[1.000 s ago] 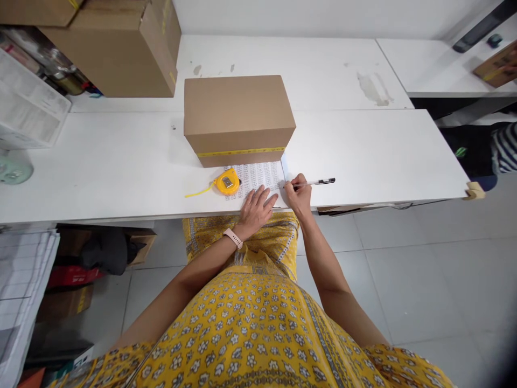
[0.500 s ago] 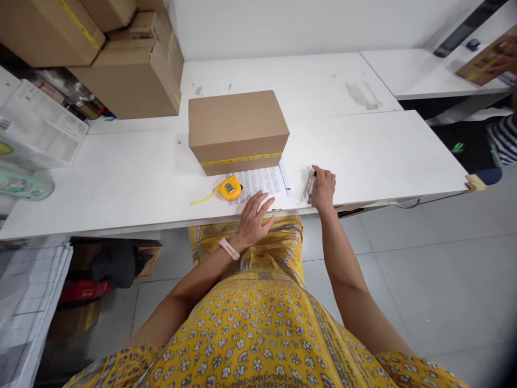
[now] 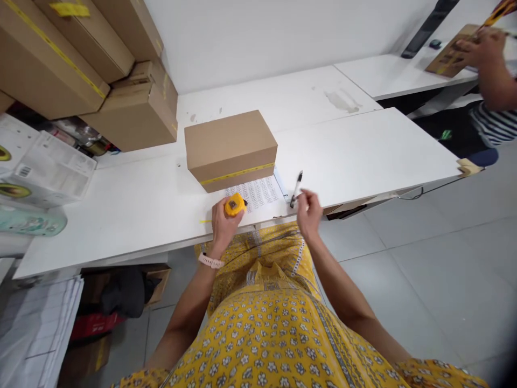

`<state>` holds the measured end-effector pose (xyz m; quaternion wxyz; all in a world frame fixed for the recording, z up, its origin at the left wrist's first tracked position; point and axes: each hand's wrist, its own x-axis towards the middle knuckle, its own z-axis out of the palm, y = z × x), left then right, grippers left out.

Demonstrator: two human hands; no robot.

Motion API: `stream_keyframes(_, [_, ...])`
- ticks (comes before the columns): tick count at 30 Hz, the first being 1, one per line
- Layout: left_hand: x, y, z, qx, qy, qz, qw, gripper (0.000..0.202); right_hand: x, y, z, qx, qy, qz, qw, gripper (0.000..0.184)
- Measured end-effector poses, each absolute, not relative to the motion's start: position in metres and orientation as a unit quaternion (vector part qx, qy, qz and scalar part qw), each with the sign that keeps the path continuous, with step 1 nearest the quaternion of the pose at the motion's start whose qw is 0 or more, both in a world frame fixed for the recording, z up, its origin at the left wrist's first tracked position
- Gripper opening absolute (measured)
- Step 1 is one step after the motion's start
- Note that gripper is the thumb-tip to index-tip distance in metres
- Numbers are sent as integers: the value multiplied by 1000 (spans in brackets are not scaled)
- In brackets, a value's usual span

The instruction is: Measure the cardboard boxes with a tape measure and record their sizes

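Note:
My left hand (image 3: 224,223) is closed around a yellow tape measure (image 3: 235,205), near the table's front edge. A short piece of its yellow blade (image 3: 205,221) shows to the left of the hand. Just to the right of a printed sheet, a pen (image 3: 297,188) with black ends lies on the white table. Beside its lower end is my right hand (image 3: 309,213), slightly blurred, its fingers loosely bent and holding nothing. The printed sheet (image 3: 264,194) lies partly under a closed cardboard box (image 3: 232,143) with a yellow measuring strip along its front.
Stacked cardboard boxes (image 3: 133,116) stand at the left, with a white carton (image 3: 52,167) and a pale green bottle (image 3: 34,220) in front. At the far right, another person's hand (image 3: 487,48) holds a small box (image 3: 450,54). The white table (image 3: 347,156) ends at a padded corner (image 3: 468,167).
My left hand has moved left from the sheet's edge and taken hold of the tape measure. My right hand has let go of the pen and drawn back slightly. The view has shifted.

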<state>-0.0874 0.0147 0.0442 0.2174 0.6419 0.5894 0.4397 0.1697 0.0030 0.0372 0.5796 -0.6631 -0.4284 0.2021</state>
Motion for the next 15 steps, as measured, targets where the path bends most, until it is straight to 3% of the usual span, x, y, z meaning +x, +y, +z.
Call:
stream_keyframes(3, [-80, -13, 58, 646, 516, 439, 352, 62, 120, -24, 52, -564, -465, 406, 548, 48])
stream_keyframes(6, [-81, -35, 69, 631, 485, 419, 437, 66, 98, -36, 62, -518, -439, 531, 507, 54])
stream_keyframes(11, [-99, -37, 84, 575, 452, 416, 540, 63, 106, -30, 74, -473, -418, 611, 478, 43])
stream_keyframes(15, [-129, -5, 115, 541, 451, 456, 545, 63, 141, 10, 105, -459, -450, 551, 532, 39])
